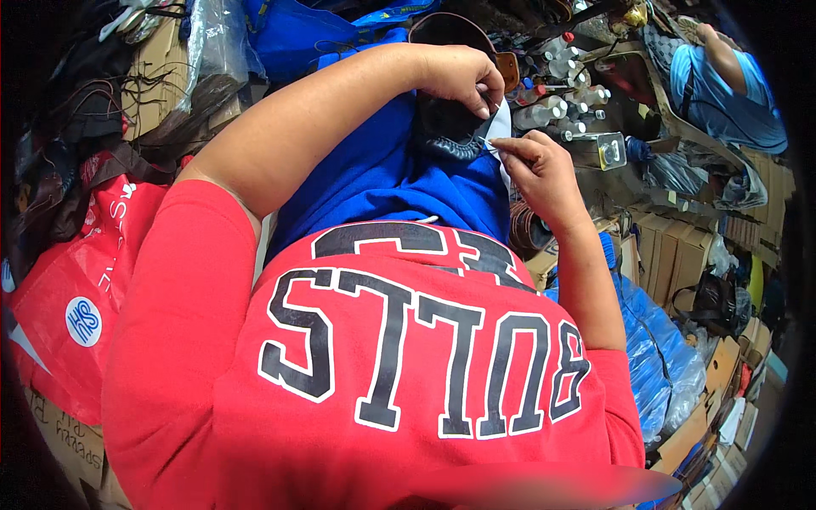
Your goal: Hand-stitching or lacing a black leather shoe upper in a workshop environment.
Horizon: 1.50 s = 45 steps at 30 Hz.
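Overhead view: a person in a red printed shirt and blue trousers, both forearms reaching away from the camera over the lap.
Left hand (463, 76): closed, fingers curled down on the upper edge of a black leather shoe piece (446, 127), pinning it against the knee.
Right hand (540, 170): closed in a pinch, thumb and forefinger tips pressed together on something thin at the edge of the shoe piece; whether it is a needle or thread is too small to tell.
Shoe piece: rests on the blue-clad lap between the two hands, with a white lining strip (501, 127) showing at its right edge, touching the pinching fingertips.
Hands relative to each other: close together, left above, right just below and to the right.
Behind the hands: a cluster of small clear bottles (561, 93) with red and blue caps, and a brown leather piece (508, 70) just beside the left knuckles.
Left side: a red carrier bag (76, 280) and cardboard boxes (157, 76).
Right side: blue plastic-wrapped bundles (654, 357), brown boxes (680, 246).
Upper right: another person in a light blue top (722, 89), well apart.
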{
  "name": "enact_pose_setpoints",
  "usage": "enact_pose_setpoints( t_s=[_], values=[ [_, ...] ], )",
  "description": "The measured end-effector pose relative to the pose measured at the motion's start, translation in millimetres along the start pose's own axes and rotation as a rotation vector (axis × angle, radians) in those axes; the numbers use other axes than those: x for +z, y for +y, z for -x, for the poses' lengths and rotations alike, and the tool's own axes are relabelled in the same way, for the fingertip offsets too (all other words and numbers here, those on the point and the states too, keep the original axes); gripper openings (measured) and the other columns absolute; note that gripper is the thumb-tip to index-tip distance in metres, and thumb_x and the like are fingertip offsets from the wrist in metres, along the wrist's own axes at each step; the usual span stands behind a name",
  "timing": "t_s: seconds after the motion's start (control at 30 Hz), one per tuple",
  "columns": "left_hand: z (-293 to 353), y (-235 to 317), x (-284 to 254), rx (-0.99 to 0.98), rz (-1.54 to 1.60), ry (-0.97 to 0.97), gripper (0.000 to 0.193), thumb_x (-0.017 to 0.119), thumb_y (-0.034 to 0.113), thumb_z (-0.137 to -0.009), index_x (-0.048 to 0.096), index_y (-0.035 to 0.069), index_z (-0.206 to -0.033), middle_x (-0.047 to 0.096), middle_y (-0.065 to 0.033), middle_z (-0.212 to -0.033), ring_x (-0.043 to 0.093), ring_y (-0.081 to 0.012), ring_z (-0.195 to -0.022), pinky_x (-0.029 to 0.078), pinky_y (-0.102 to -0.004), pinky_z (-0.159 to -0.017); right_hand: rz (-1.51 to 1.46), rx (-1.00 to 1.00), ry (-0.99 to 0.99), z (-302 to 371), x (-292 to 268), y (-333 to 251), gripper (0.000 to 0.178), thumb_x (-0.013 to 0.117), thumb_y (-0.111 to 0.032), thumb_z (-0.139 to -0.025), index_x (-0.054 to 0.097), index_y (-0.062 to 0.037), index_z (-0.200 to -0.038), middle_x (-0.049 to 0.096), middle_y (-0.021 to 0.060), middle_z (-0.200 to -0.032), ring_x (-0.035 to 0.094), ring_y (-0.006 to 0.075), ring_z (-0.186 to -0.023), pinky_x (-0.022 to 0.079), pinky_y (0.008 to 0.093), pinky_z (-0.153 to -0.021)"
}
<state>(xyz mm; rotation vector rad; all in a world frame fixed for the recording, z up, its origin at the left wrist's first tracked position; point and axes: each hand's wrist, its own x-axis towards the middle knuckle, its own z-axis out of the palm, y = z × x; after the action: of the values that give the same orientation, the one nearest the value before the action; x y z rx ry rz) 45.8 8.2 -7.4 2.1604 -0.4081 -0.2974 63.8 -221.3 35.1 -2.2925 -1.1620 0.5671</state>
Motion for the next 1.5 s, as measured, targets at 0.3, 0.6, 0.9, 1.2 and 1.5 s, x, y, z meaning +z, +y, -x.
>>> enact_pose_setpoints(
  t_s=[0.3,0.6,0.9,1.2,1.5],
  values=[
    [-1.9,0.3,-3.6,-0.031,0.051,-0.106,0.018,0.071,0.010,-0.073,0.072,0.010,-0.091,0.061,-0.0064,-0.088,0.061,-0.0212,-0.086,0.048,-0.0314,-0.078,-0.009,0.038,0.010,-5.3,2.9,-7.0,0.021,0.064,-0.009,-0.077,0.070,-0.0096,-0.097,0.057,0.0114,-0.075,0.059,0.0254,-0.069,0.047,0.0332,-0.065],
    [-6.5,0.2,-0.1,0.009,-0.056,-0.110,0.022,0.073,0.014,-0.072,0.072,0.012,-0.093,0.057,-0.0070,-0.095,0.057,-0.0227,-0.094,0.045,-0.0326,-0.082,-0.113,-0.012,-0.070,-19.1,2.6,9.5,0.021,0.067,-0.004,-0.078,0.071,-0.0105,-0.097,0.053,0.0048,-0.076,0.055,0.0146,-0.070,0.045,0.0267,-0.066],
    [-5.6,-5.6,3.5,0.055,-0.098,-0.091,0.033,0.079,0.015,-0.062,0.071,0.013,-0.095,0.056,-0.0080,-0.100,0.055,-0.0254,-0.099,0.044,-0.0333,-0.086,-0.513,0.086,-0.138,-25.5,16.8,42.8,0.020,0.069,-0.004,-0.079,0.072,-0.0083,-0.098,0.053,0.0011,-0.082,0.052,0.0095,-0.079,0.042,0.0226,-0.072],
    [1.1,-9.6,7.0,0.121,-0.087,-0.001,0.032,0.079,0.015,-0.061,0.071,0.013,-0.092,0.056,-0.0074,-0.098,0.054,-0.0254,-0.099,0.044,-0.0333,-0.086,-0.563,0.041,-0.105,-20.2,17.5,48.6,0.018,0.067,-0.003,-0.080,0.071,-0.0053,-0.098,0.057,0.0020,-0.085,0.054,0.0108,-0.081,0.043,0.0223,-0.075],
    [11.3,3.1,10.9,0.087,-0.112,0.092,0.030,0.076,0.012,-0.062,0.069,0.011,-0.091,0.055,-0.0081,-0.100,0.054,-0.0260,-0.099,0.045,-0.0332,-0.085,-0.547,0.151,-0.029,-21.2,31.3,29.0,0.014,0.072,-0.005,-0.076,0.069,-0.0025,-0.089,0.057,0.0011,-0.080,0.054,0.0098,-0.073,0.044,0.0236,-0.068]
  ],
)
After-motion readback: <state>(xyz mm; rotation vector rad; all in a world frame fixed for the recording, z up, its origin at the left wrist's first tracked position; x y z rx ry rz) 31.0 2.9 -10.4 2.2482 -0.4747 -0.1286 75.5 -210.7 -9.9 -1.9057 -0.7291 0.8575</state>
